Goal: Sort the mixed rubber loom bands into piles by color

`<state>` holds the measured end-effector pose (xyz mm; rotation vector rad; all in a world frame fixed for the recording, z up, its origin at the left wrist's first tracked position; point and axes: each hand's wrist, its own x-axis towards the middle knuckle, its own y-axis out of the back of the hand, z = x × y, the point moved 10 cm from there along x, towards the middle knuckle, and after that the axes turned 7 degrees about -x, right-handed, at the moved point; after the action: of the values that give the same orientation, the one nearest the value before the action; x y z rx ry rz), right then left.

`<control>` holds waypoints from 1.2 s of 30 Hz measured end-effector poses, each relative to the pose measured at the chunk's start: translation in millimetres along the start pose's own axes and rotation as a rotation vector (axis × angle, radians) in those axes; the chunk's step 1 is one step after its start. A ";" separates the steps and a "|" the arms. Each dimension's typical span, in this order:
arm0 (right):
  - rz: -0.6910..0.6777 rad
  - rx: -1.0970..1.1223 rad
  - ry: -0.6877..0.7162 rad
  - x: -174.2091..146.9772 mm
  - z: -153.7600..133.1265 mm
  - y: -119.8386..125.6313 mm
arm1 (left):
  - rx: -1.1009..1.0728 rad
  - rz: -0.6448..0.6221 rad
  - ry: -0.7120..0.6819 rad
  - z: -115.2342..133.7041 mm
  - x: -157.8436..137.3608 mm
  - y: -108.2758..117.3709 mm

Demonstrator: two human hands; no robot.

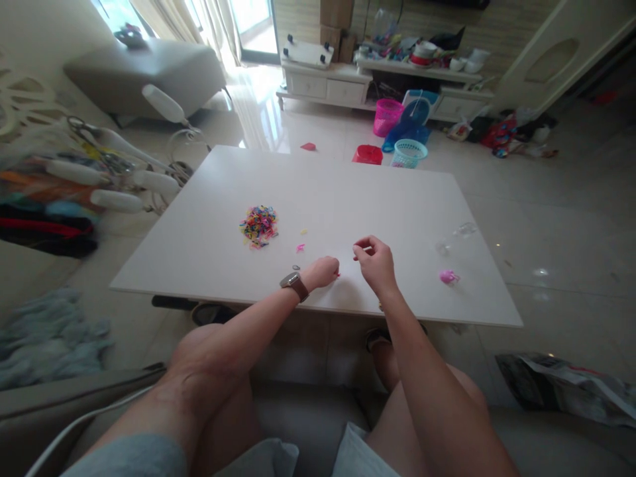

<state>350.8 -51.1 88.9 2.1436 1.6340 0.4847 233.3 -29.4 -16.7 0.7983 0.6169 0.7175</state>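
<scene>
My left hand [322, 271], with a watch [295, 285] on its wrist, is closed just above the white table [318, 192] near its front edge. A tiny reddish bit shows at its fingertips, too small to name. To its right my right hand [377, 265] is raised over the table, thumb and fingers pinched together; what they hold, if anything, cannot be made out. Left of the hands lies a heap of small multicoloured pieces [259, 225]. Between heap and hands are a pink piece [300, 248], a yellow piece [303, 232] and a dark loop [297, 267].
On the table's right lie a pink bundle [448, 277] and clear plastic items [466, 229]. Beyond the far edge stand a red stool [368, 155], a light-blue basket [409, 151] and a pink basket [387, 118]. A lamp with white shades [161, 103] leans in at left.
</scene>
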 end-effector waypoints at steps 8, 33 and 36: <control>0.028 0.031 -0.003 -1.0 1.6 18.6 | -0.205 0.072 0.008 -7.5 11.2 9.0; -0.003 0.016 -0.007 -0.5 0.6 7.7 | -0.695 0.232 0.226 -43.2 3.4 3.7; -0.009 0.012 -0.003 -0.7 -0.4 6.9 | -0.615 0.230 0.207 -36.8 1.0 4.7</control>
<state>356.1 -53.3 92.8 2.1436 1.6489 0.4693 205.8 -11.0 -33.5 0.2248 0.4516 1.1392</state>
